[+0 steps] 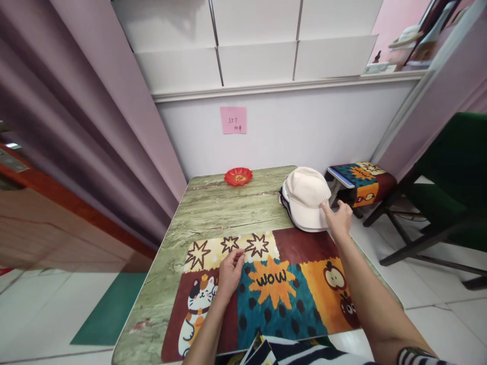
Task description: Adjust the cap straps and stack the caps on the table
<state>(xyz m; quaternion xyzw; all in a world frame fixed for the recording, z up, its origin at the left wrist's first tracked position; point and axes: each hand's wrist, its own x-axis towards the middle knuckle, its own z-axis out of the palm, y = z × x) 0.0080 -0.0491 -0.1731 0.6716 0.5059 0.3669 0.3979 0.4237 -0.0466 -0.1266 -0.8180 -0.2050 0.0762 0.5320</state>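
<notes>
The right hand (338, 219), thumb and fingers apart, meets stacked, domed cloth caps (307, 188); the left hand (231, 269), fingers together, overlies a printed mat (277, 322) on the wood-grained bench (228, 213).

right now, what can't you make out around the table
In the head view:
Lower caps: mostly hidden by the cream baseball cap; number unclear
Left hand: palm hidden by the hand itself
Pink sticky note: lower handwriting too small to read
Red scalloped dish: yellow emblem too small and blurred
Green chair: cut off by the right edge
</notes>
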